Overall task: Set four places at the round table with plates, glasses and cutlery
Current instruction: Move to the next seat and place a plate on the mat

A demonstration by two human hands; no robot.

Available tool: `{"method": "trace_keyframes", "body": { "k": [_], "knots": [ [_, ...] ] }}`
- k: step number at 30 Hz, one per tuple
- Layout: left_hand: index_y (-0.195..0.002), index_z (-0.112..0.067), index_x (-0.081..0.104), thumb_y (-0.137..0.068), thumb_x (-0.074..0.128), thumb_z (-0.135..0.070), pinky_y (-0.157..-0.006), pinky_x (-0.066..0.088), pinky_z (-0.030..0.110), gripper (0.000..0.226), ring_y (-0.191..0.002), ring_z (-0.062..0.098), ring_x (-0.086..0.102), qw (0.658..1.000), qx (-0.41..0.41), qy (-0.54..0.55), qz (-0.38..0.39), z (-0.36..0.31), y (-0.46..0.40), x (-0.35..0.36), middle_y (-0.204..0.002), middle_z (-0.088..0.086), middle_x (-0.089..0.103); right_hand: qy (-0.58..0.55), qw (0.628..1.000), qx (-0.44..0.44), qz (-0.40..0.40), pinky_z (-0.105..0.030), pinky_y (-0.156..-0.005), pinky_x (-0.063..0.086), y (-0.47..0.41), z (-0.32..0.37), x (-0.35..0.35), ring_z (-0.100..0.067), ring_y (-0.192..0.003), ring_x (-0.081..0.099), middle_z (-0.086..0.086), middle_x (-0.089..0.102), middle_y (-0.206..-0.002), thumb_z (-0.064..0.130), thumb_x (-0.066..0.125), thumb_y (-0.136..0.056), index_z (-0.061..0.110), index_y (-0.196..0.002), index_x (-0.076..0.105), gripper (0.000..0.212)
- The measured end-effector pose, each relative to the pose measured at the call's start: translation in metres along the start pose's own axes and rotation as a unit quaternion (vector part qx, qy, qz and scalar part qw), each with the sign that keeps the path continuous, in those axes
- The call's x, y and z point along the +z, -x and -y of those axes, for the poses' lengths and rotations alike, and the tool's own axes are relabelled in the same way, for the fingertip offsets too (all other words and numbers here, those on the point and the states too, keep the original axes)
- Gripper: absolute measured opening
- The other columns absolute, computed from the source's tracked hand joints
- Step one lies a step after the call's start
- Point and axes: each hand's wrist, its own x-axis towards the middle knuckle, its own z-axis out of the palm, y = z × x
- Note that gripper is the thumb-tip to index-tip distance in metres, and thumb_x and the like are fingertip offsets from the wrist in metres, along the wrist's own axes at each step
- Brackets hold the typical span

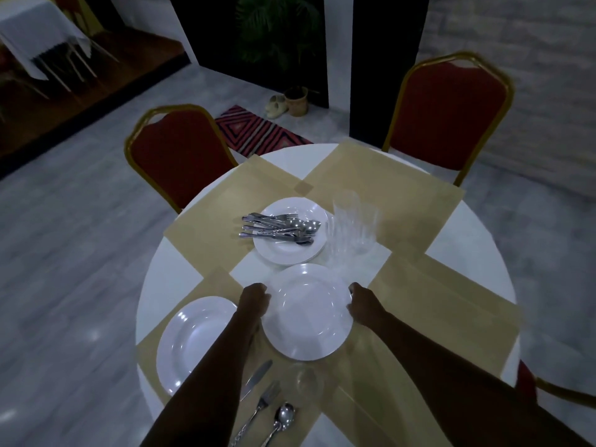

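Hands: your left hand (pixel 254 300) and right hand (pixel 361 301) each grip an opposite rim of one plate (pixel 306 312), held above the desk (pixel 167 275).
Place one: done as far as visible; a plate (pixel 193 343), knife (pixel 256 379), fork (pixel 254 414), spoon (pixel 280 421) and glass (pixel 301 380) lie on the near mat (pixel 219 291).
Stock: remaining plates (pixel 290 250) sit stacked mid-desk with the cutlery bundle (pixel 279 228) on top; spare glasses (pixel 351 225) stand just beside (count unclear).
Remaining: three mats hold nothing yet; you probably place the carried plate next.
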Motion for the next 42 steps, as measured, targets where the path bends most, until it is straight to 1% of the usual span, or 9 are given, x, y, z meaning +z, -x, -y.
{"method": "trace_keyframes", "body": {
  "k": [9, 15, 18, 23, 26, 28, 31, 34, 42],
  "knots": [
    [-0.098, 0.005, 0.068, -0.087, 0.061, -0.018, -0.091, 0.045, 0.03, 0.026, -0.107, 0.031, 0.061, 1.0, -0.01, 0.025, 0.01, -0.028, 0.006, -0.009, -0.108, 0.017, 0.068, -0.037, 0.998, 0.002, -0.042, -0.026, -0.069, 0.036, -0.002, -0.018, -0.022, -0.029, -0.088, 0.057, -0.013, 0.063, -0.095, 0.001, 0.048, -0.08, 0.007, -0.092, 0.048, 0.014],
    [-0.054, -0.018, 0.047, -0.081, 0.069, -0.016, -0.072, 0.056, 0.031, 0.035, -0.073, 0.031, 0.069, 0.995, -0.01, 0.066, 0.075, -0.066, 0.032, -0.02, -0.05, -0.002, 0.056, -0.033, 0.997, 0.012, -0.076, -0.023, -0.075, 0.036, 0.027, -0.043, -0.057, -0.031, -0.101, 0.059, -0.016, 0.064, -0.108, 0.003, 0.053, -0.08, 0.0, -0.107, 0.055, 0.027],
    [-0.072, -0.012, 0.058, -0.081, 0.072, -0.018, -0.074, 0.059, 0.033, 0.018, -0.076, 0.029, 0.071, 0.993, 0.002, 0.05, 0.107, -0.093, 0.046, -0.021, -0.065, 0.009, 0.066, -0.047, 0.994, 0.029, -0.094, -0.029, -0.081, 0.042, 0.044, -0.057, -0.076, -0.032, -0.101, 0.058, -0.015, 0.064, -0.109, 0.007, 0.055, -0.079, 0.003, -0.107, 0.056, 0.028],
    [-0.078, -0.019, 0.048, -0.09, 0.057, -0.005, -0.037, 0.045, 0.014, 0.021, -0.045, 0.007, 0.059, 0.986, -0.004, 0.137, 0.092, -0.141, 0.071, -0.012, -0.072, 0.0, 0.053, -0.039, 0.989, 0.028, -0.14, -0.028, -0.081, 0.042, 0.076, -0.083, -0.109, -0.033, -0.099, 0.059, -0.017, 0.064, -0.106, 0.006, 0.055, -0.078, 0.001, -0.104, 0.056, 0.026],
    [-0.068, -0.019, 0.045, -0.094, 0.051, -0.01, -0.068, 0.057, 0.023, 0.028, -0.069, 0.017, 0.058, 0.991, 0.012, 0.103, 0.082, -0.164, 0.085, 0.005, -0.06, -0.003, 0.059, -0.039, 0.986, 0.028, -0.161, -0.029, -0.083, 0.043, 0.093, -0.105, -0.121, -0.034, -0.098, 0.059, -0.017, 0.065, -0.104, 0.005, 0.056, -0.078, -0.001, -0.102, 0.057, 0.025],
    [-0.065, -0.014, 0.052, -0.094, 0.05, -0.017, -0.087, 0.047, 0.026, 0.03, -0.092, 0.022, 0.063, 0.996, 0.019, 0.056, 0.071, -0.17, 0.089, 0.021, -0.073, 0.001, 0.062, -0.039, 0.986, 0.035, -0.158, -0.029, -0.081, 0.041, 0.102, -0.121, -0.124, -0.033, -0.097, 0.059, -0.017, 0.065, -0.103, 0.006, 0.056, -0.077, 0.0, -0.1, 0.057, 0.023],
    [-0.066, -0.009, 0.058, -0.094, 0.047, -0.019, -0.082, 0.045, 0.027, 0.031, -0.103, 0.028, 0.064, 0.995, 0.064, -0.034, 0.064, -0.171, 0.1, 0.046, -0.08, 0.008, 0.064, -0.032, 0.99, 0.055, -0.129, -0.028, -0.078, 0.04, 0.115, -0.141, -0.118, -0.032, -0.096, 0.059, -0.016, 0.064, -0.1, 0.009, 0.058, -0.077, 0.007, -0.089, 0.052, 0.014],
    [-0.113, 0.002, 0.063, -0.095, 0.048, -0.013, -0.092, 0.051, 0.032, 0.028, -0.113, 0.031, 0.061, 0.994, 0.055, -0.044, 0.085, -0.168, 0.108, 0.071, -0.117, 0.016, 0.065, -0.021, 0.994, 0.07, -0.076, -0.034, -0.083, 0.049, 0.129, -0.157, -0.103, -0.028, -0.091, 0.057, -0.01, 0.057, -0.094, 0.013, 0.059, -0.08, 0.01, -0.089, 0.047, 0.015],
    [-0.108, -0.001, 0.064, -0.093, 0.052, -0.02, -0.097, 0.047, 0.029, 0.027, -0.113, 0.026, 0.06, 0.994, 0.036, -0.068, 0.076, -0.138, 0.12, 0.123, -0.117, 0.012, 0.065, 0.001, 0.995, 0.098, 0.023, -0.031, -0.089, 0.045, 0.155, -0.183, -0.065, -0.03, -0.111, 0.055, -0.015, 0.057, -0.111, 0.018, 0.052, -0.09, 0.002, -0.108, 0.053, 0.023]
  ]
}}
